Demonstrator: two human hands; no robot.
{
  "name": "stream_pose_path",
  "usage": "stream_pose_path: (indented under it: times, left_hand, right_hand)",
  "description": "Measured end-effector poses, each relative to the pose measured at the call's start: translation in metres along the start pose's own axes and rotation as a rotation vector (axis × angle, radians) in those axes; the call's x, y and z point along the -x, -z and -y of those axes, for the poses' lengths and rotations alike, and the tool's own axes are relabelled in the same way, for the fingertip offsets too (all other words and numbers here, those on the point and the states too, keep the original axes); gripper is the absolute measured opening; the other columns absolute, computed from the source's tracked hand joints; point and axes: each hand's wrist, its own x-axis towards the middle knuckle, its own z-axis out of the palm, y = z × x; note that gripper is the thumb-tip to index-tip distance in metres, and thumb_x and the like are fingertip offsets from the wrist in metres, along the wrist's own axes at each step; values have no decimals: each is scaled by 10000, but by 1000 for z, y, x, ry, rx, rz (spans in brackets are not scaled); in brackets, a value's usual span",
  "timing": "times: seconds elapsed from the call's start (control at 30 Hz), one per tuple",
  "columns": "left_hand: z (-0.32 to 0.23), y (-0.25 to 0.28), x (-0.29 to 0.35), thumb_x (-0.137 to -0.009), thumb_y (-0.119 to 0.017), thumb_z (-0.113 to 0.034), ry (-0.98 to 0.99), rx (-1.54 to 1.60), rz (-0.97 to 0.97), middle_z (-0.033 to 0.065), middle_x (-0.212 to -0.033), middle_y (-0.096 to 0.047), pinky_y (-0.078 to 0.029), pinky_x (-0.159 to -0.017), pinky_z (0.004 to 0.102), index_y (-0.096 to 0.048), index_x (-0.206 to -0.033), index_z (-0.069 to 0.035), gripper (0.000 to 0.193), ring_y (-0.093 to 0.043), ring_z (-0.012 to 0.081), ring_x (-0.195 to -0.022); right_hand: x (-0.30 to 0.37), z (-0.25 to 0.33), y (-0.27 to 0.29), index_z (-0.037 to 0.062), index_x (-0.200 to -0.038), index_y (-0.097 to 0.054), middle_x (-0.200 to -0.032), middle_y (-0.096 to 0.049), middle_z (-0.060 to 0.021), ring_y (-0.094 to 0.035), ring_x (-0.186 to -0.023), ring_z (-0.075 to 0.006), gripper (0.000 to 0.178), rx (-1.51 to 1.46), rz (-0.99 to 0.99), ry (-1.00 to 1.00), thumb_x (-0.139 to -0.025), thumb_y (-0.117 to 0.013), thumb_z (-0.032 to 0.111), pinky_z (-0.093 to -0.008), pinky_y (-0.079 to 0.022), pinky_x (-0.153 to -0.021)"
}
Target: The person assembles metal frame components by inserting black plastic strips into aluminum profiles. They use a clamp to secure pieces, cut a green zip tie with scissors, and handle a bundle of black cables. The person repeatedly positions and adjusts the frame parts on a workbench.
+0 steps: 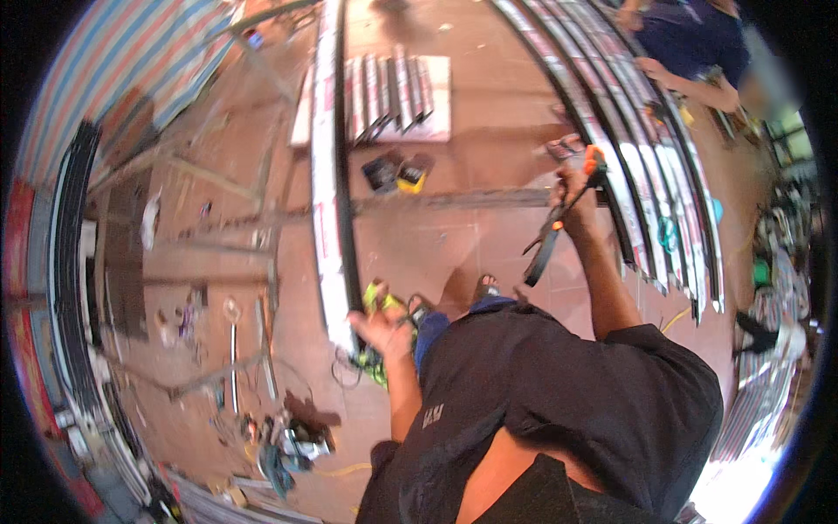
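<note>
My right hand (573, 185) is closed around an orange and black bar clamp (559, 225), held beside the ends of several long wrapped profiles (624, 166) on the right. Slanting down and left from my fist is the clamp's black bar. My left hand (384, 334) has its fingers stretched out, with nothing seen in it. It is at the near end of a single long profile (328, 201), black along one side and wrapped in white film; whether it touches the profile I cannot tell. A yellow-green tool or bundle (381, 301) is partly hidden behind this hand.
Short profiles (393, 94) lie on a pale board ahead, with a black and yellow box (410, 173) nearer. Metal frames (223, 188), tools and cables (292, 441) cover the left floor. Another person (694, 48) is beyond the right-hand profiles. Clutter (777, 262) lines the right.
</note>
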Motion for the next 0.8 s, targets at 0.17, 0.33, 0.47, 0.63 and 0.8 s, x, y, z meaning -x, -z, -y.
stream_pose_path:
  times: [0.17,0.33,0.47,0.63,0.8]
  left_hand:
    - [32,-67,33,-985,-712,-340,-260,-1010,33,-32,-838,-635,-482,-643,255,-716,-1250,-74,376,-487,52,-614]
    - [-23,-75,81,-969,-742,-164,-461,-1157,-173,-90,-776,-583,-344,-561,196,-756,-1124,-39,200,-446,14,-653]
    - [-80,-17,117,-1039,-652,-328,-126,-934,-473,-119,-620,-389,-218,-468,211,-759,-1036,-53,295,-324,3,-523]
    - [-126,38,119,-1039,-604,-480,-246,-1134,-673,-117,-594,-312,-188,-451,242,-767,-1091,-28,484,-267,21,-498]
    - [-172,42,31,-1035,-581,-523,-305,-1206,-384,-86,-618,-450,-201,-480,255,-765,-1167,-14,556,-262,28,-511]
  right_hand:
    - [-9,1,7,81,-927,-609,-607,-433,38,-442,-468,-90,275,-272,72,-73,-1040,-632,331,-261,-370,-449]
    - [-21,-9,30,93,-952,-595,-683,-439,26,-446,-529,-92,188,-246,89,-127,-1019,-622,267,-252,-392,-475]
    - [-33,-13,39,81,-1007,-597,-648,-398,37,-410,-513,-82,256,-482,183,-301,-1046,-624,333,-255,-361,-459]
    - [-24,-20,-3,124,-1005,-613,-633,-398,75,-396,-516,-51,186,-356,481,-170,-1080,-547,281,-235,-333,-467]
    - [1,-18,-111,135,-977,-631,-638,-469,64,-442,-512,-62,213,-184,645,-199,-1037,-612,339,-248,-360,-468]
